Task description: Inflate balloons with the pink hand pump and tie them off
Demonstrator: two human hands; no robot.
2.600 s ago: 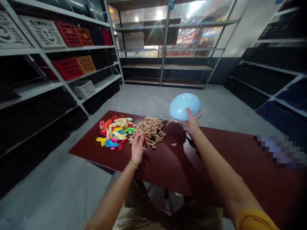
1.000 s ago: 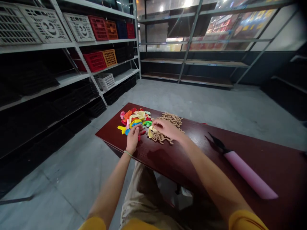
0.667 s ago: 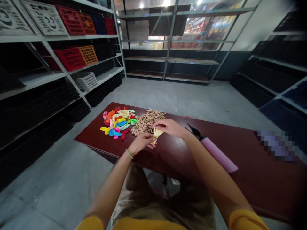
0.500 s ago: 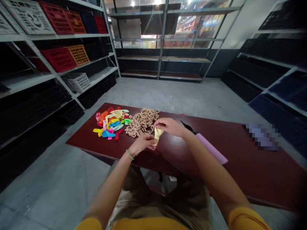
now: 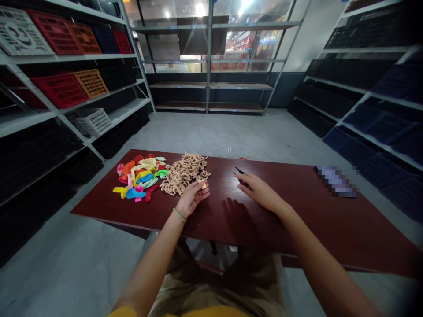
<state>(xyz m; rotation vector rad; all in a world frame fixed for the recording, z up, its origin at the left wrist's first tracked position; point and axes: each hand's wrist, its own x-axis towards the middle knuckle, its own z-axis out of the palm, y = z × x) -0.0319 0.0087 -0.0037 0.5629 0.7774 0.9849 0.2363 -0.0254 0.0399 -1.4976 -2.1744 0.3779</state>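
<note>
My left hand (image 5: 191, 198) is closed on a small uninflated yellow balloon (image 5: 201, 181), palm up, at the near edge of a pile of tan curled pieces (image 5: 183, 172). My right hand (image 5: 256, 190) reaches out flat with fingers stretched over a hand pump. Only the pump's black tip (image 5: 239, 171) shows past the fingers; its body is hidden under my hand and arm. A heap of colourful uninflated balloons (image 5: 140, 177) lies left of the tan pile. Everything rests on a dark red table (image 5: 297, 220).
A blurred-out patch (image 5: 336, 180) sits on the table's far right. Metal shelving with red, orange and white crates (image 5: 62, 88) lines the left wall, with dark shelves on the right and a bare concrete floor (image 5: 231, 132) beyond the table.
My right hand has let go of the yellow balloon and moved right onto the pump. My left hand keeps the balloon. The inflated blue balloon seen earlier is out of view.
</note>
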